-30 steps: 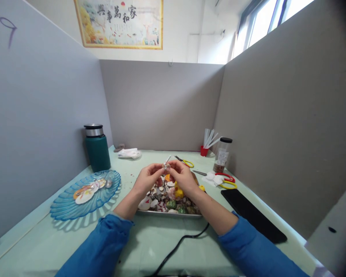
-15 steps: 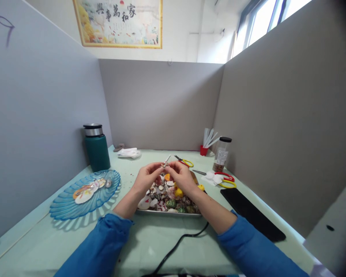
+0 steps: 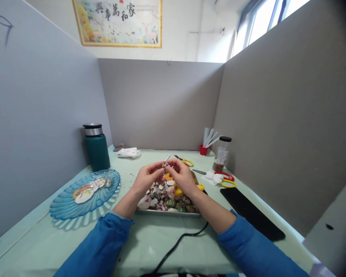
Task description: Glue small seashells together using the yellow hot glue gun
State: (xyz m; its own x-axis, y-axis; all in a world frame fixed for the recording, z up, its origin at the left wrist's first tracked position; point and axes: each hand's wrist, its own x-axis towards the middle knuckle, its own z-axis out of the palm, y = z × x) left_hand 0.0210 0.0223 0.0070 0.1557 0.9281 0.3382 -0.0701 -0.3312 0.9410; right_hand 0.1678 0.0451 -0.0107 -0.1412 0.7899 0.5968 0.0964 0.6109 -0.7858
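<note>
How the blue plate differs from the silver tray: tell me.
The blue plate has a scalloped edge; the silver tray, a straight front rim. The blue plate bears a small cluster of shells; the silver tray is crowded with pieces. The left hand and right hand partly hide the silver tray; the blue plate shows whole. Both rest on the green tablecloth.

Loose, creased blue sleeves (image 3: pixel 96 246), gathered at the left cuff (image 3: pixel 122 222); bare left hand (image 3: pixel 146 179) and right hand (image 3: pixel 182 177).
</note>
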